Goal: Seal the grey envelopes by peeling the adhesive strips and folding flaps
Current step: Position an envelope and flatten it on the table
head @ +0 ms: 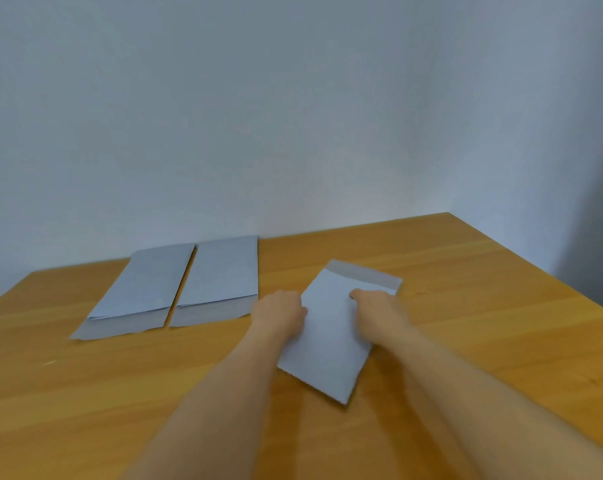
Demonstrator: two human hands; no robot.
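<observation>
Wood table; both hands on envelope

No readable text, envelopes seemingly blank — blurry

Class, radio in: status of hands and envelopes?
Both hands, left and right, on near envelope. Flap open. Two envelopes wait left. Nothing in the way.

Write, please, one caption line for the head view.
Both hands, left hand and right hand, hold one grey paper envelope on the wooden table.
</observation>
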